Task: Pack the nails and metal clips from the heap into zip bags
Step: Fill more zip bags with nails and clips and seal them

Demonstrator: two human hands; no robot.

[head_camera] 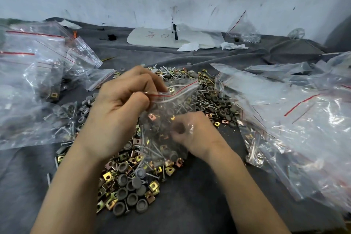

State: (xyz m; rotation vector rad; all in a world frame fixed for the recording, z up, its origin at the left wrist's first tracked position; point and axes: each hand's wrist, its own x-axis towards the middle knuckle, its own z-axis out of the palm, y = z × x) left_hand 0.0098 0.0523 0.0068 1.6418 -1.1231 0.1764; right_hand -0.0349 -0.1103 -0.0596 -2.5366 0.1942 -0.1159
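A heap (133, 176) of nails, brass-coloured square metal clips and grey round caps lies on the grey cloth at the centre. Above it hangs a clear zip bag (169, 108) with a red line at its mouth, partly filled with nails, clips and caps. My left hand (121, 100) pinches the bag's top edge at the zip. Lower down and seen partly through the plastic, my right hand (191, 131) grips the bag's right side with curled fingers.
Filled zip bags (34, 74) pile up on the left, and more bags (303, 119) lie on the right. A white foam board (167, 39), crumpled tissue (232, 45) and one standing bag (242, 28) sit at the back by the wall.
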